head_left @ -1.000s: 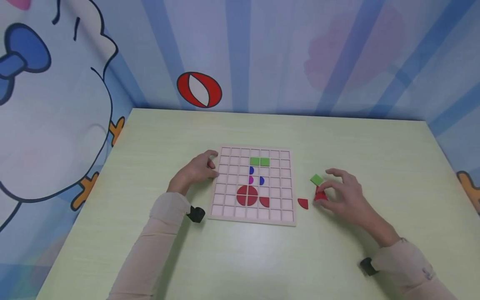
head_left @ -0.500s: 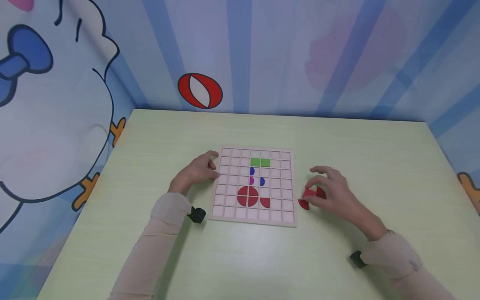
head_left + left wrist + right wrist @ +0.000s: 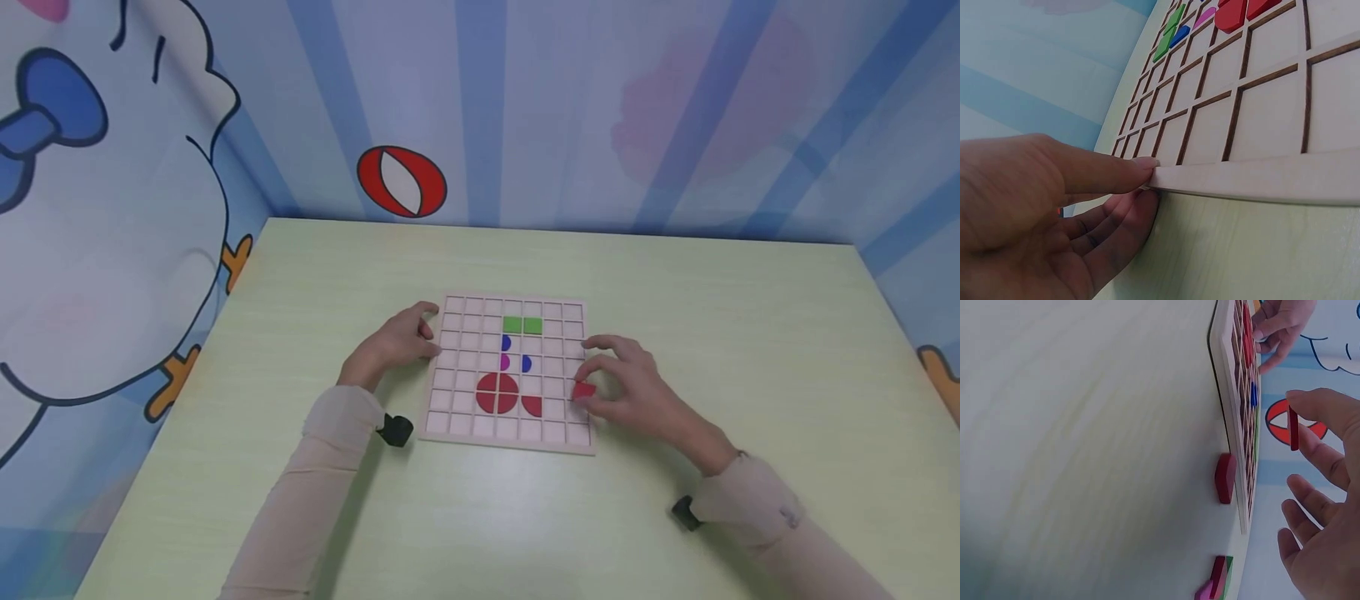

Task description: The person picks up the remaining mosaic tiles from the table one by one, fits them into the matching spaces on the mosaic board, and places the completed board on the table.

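Note:
A pale wooden grid board [image 3: 459, 423] lies on the table. My left hand [image 3: 395, 338] holds its left edge, the thumb resting on the rim and the curled fingers against its side in the left wrist view. My right hand [image 3: 637, 385] pinches a thin flat red piece [image 3: 585, 390] between thumb and index finger, just above the board's right edge; the other fingers are spread. In the right wrist view this piece shows edge-on, so its outline cannot be told. Red quarter pieces [image 3: 497, 392] form a circle on the board, and another red quarter [image 3: 532, 406] lies right of it.
Two green squares [image 3: 522, 325], two blue half-discs [image 3: 527, 363] and a magenta half-disc [image 3: 505, 362] sit in the grid. Beside the board, the right wrist view shows a loose red piece [image 3: 1225, 479] and a cluster of red, magenta and green pieces [image 3: 1219, 578]. A patterned wall [image 3: 555, 125] stands behind.
My right hand has lifted the red piece from among the loose pieces and carried it left to the board's right edge. My left hand has stayed at the board's left edge.

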A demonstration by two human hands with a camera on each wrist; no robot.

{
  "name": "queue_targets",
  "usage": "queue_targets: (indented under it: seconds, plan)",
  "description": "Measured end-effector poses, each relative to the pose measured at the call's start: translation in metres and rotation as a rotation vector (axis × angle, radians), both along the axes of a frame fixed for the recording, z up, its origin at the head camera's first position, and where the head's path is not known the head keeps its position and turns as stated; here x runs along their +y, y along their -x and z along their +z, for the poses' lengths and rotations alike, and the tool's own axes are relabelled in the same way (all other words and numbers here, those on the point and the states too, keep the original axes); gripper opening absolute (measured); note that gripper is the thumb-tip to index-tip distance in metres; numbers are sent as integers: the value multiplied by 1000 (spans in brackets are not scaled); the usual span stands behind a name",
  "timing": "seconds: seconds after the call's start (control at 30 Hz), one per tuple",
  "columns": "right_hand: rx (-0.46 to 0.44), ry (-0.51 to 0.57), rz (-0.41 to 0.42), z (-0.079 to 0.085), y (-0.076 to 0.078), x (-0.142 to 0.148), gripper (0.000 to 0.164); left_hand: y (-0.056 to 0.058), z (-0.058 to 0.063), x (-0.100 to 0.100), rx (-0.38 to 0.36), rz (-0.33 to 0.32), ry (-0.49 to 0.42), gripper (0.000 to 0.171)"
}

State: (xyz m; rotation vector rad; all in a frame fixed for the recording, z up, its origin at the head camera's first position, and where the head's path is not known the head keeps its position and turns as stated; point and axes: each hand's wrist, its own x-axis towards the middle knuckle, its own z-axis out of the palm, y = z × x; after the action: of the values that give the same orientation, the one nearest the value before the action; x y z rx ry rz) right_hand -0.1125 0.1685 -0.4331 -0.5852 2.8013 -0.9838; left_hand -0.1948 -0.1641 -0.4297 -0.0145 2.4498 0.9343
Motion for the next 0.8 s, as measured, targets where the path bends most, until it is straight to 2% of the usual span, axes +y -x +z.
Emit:
queue_targets:
  seconds: [0.43, 0.8]
  plan:
    - [9, -60, 62, -9, -1, -21, 26, 0, 0, 1, 3, 1, 11, 65]
    - [-9, -71, 91, -10, -3, -25, 18, 0, 1, 0, -1, -5, 2, 63]
